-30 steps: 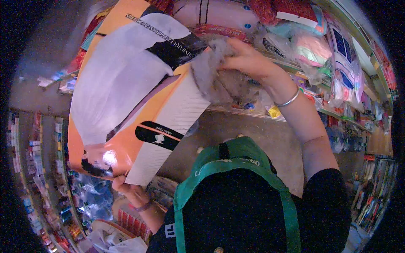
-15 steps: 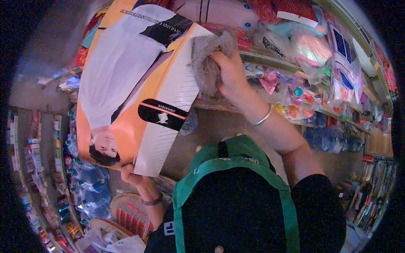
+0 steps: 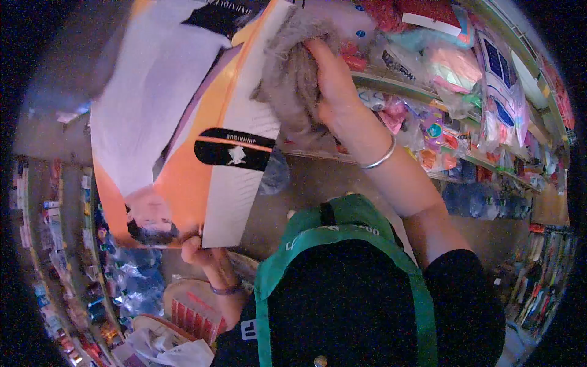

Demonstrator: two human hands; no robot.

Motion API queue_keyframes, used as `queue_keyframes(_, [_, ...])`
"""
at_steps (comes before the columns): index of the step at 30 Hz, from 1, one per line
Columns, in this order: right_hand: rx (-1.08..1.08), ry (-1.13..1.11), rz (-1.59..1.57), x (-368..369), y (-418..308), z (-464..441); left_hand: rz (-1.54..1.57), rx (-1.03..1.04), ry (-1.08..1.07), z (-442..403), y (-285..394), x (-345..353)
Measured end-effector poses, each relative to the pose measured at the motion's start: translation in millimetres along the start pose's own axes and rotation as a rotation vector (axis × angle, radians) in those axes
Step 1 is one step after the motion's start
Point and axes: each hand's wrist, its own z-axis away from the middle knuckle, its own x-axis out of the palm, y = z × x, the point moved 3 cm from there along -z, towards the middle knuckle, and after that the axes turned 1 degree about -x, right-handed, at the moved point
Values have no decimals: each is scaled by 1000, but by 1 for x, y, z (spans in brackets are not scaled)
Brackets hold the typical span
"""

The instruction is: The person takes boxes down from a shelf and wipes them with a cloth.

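A large flat garment box [image 3: 174, 116] is tilted up before me, its printed picture and lettering upside down. Its front is orange and white, and the side face bears a black label [image 3: 235, 150]. My left hand [image 3: 199, 249] grips the lower edge, thumb on the front; its other fingers are hidden behind the box. In my right hand [image 3: 335, 85] is a bunched grey-brown rag [image 3: 292, 92], lying against the box's right side near the top. The fingers are partly buried in the cloth.
Shelves with plastic-wrapped goods [image 3: 452, 64] run along the right. Below them sit several small bagged items [image 3: 431, 137]. Narrow stocked shelves [image 3: 55, 244] and wrapped bottles [image 3: 137, 287] stand at the left. A round basket [image 3: 195, 306] and white plastic bags [image 3: 168, 350] are low by my left arm.
The box has shifted left and appears larger, with its top now cut off by the view. The rag has moved slightly left along the side face and looks more spread out.
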Motion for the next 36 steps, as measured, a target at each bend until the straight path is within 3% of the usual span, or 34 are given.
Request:
queue_keyframes(2, [16,53,-97,3,10,0,90,-11,18,-4,-5,16])
queue_keyframes(4, [30,-40,-30,15,32,23,-103,123,372,-9,-10,34])
queue_keyframes(5, [77,9,355,4,66,34,-53,95,347,-12,-13,42])
queue_keyframes(7, [21,-90,300,16,104,74,50,34,279,-24,-20,54])
queue_keyframes(9, [83,-49,296,22,121,98,-69,161,177,-37,-19,70])
queue_keyframes(12, [177,-163,371,42,118,127,164,-42,298,-37,-31,46])
queue_keyframes(13, [29,-142,329,47,115,127,330,-44,354,-37,-35,42])
queue_keyframes(16, [62,-179,413,35,121,104,-182,92,395,-42,-33,28])
queue_keyframes(17, [135,-349,509,35,103,101,-31,84,276,-42,-32,39])
queue_keyframes(19, [103,-258,505,32,88,80,147,88,120,-46,-28,70])
queue_keyframes(20, [-17,-94,379,19,90,65,176,101,89,-46,-28,74])
queue_keyframes(21, [2,50,240,23,71,52,89,143,157,-38,-33,63])
queue_keyframes(22, [66,10,124,26,51,38,37,127,167,-32,-35,54])
queue_keyframes(26, [40,238,-38,-9,22,-6,28,19,63,-17,-28,35])
queue_keyframes(27, [24,258,-28,-13,18,-9,63,1,40,-17,-27,34])
queue_keyframes(31, [25,289,-15,-13,11,-2,-29,-34,304,-8,-7,18])
queue_keyframes(33, [76,292,-79,-18,7,-3,-28,-32,281,-11,0,18])
queue_keyframes(36, [62,124,34,-20,4,-1,-6,-39,311,-8,2,3])
